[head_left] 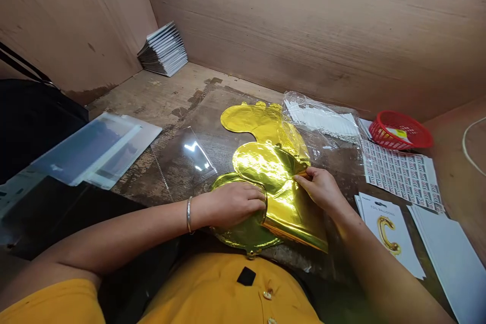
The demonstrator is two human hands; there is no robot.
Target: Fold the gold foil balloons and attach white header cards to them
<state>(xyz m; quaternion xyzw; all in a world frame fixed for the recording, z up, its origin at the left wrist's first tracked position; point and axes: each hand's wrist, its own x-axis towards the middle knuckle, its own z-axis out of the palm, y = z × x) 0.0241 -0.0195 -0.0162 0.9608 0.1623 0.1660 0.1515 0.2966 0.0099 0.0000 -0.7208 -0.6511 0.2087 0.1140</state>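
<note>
A gold foil balloon [273, 187] lies flat and folded over on itself on the worn wooden bench [152, 101], its lobed end pointing away from me. My left hand [233, 205] presses down on its rounded lower part, fingers curled over a foil edge. My right hand [319, 190] pinches the folded edge between thumb and fingers at the right side. Part of the foil lies hidden under both hands. A bangle circles my left wrist.
A clear plastic sleeve [186, 157] lies left of the balloon, beside white packaging sheets [100, 149]. At the right are a bag of white sticks [321, 116], a red basket [400, 130], a printed sticker sheet [402, 174] and a card printed with a gold letter C [387, 233]. Plywood walls surround the bench.
</note>
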